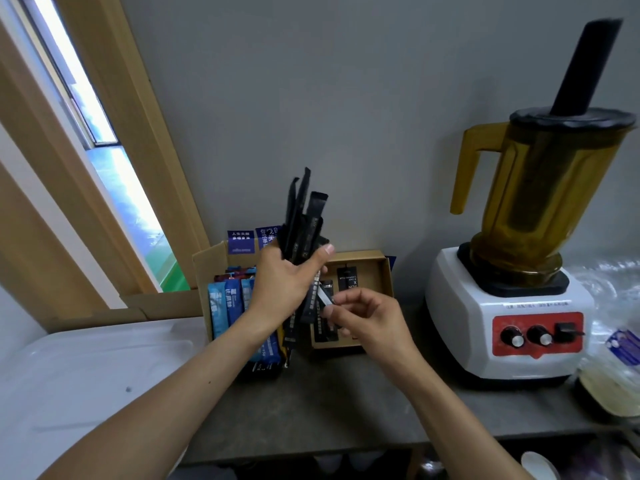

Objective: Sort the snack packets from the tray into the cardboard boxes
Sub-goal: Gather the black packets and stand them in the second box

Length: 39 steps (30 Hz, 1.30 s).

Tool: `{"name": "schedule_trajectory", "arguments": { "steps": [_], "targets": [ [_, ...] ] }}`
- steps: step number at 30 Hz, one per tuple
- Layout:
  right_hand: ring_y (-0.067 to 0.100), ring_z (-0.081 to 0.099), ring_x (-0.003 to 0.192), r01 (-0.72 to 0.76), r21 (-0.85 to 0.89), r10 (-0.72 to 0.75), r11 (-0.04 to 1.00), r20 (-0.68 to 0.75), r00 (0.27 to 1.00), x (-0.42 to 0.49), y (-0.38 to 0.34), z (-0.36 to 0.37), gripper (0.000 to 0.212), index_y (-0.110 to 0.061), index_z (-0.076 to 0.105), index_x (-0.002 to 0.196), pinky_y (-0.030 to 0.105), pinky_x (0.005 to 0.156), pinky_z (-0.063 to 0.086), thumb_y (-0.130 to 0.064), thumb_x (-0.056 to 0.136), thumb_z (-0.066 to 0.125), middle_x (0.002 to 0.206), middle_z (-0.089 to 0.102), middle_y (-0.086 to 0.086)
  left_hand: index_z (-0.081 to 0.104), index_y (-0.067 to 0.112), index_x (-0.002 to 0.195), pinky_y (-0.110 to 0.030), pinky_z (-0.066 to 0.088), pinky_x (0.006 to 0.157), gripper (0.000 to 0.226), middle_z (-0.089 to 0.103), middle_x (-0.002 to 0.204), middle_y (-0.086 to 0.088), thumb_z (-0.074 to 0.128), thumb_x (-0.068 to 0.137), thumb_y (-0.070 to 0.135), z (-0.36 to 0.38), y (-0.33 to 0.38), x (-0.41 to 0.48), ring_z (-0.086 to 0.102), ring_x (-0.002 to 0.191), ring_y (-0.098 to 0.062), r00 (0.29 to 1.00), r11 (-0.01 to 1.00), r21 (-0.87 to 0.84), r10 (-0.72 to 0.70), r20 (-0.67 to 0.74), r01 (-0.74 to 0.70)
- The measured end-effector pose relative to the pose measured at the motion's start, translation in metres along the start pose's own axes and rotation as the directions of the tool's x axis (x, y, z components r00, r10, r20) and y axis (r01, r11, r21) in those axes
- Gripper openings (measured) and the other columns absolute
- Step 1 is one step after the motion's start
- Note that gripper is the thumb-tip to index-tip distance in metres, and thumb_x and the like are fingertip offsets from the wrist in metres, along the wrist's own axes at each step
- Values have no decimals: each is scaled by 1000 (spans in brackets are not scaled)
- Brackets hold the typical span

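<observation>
The boxes (375, 271) are matt brown cardboard. The blue packets (230, 306) look shiny, the black packets (304, 216) dull. The left tray (86, 375) is smooth pale plastic. The right jug (540, 188) is glossy see-through yellow plastic.

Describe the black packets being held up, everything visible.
The black packets are long, narrow, flat stick sachets, apparently plastic or foil film, with pale print too blurred to read. They stand roughly upright, fanned apart at the top, above the cardboard boxes. The left hand grips them around the middle; the right hand pinches the lower end of one.
</observation>
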State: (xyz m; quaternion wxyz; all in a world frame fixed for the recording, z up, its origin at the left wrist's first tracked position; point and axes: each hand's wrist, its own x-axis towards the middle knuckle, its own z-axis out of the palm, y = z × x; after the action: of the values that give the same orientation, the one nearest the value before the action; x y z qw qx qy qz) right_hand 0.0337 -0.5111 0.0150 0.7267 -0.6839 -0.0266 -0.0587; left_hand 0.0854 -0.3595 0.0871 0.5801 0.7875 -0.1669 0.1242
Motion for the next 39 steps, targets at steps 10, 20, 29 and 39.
{"name": "schedule_trajectory", "arguments": {
  "steps": [10,20,29,39],
  "targets": [
    [20,72,94,196,-38,-199,980,-267,943,-2,16,-5,18,-13,68,83,32,81,61,-1,82,81,96,72,1,67,17,93,-16,56,64,14,76,73,-2,76,91,28,-15,7,2,74,67,-9,995,995,77,-69,69,63],
    [16,73,87,195,167,-155,967,-227,962,-3,21,-4,19,-12,73,93,24,73,59,-12,78,84,92,76,4,61,20,99,-21,60,63,19,73,87,-4,77,90,17,-3,8,6,75,70,-13,990,995,20,-99,100,97],
    [18,75,94,40,15,-39,999,-77,996,6,19,-19,21,-16,77,105,27,77,60,-18,85,82,100,78,6,59,26,98,-14,53,58,24,72,81,2,79,88,16,6,2,12,72,64,-7,992,990,134,-51,116,35],
    [6,71,80,-226,-497,178,838,-143,974,49,60,-7,7,-26,73,89,26,71,57,-31,89,78,86,74,-6,67,10,103,-8,50,63,19,74,76,-4,73,93,24,4,-2,17,72,68,-4,1000,994,105,-23,14,21]
  ]
}}
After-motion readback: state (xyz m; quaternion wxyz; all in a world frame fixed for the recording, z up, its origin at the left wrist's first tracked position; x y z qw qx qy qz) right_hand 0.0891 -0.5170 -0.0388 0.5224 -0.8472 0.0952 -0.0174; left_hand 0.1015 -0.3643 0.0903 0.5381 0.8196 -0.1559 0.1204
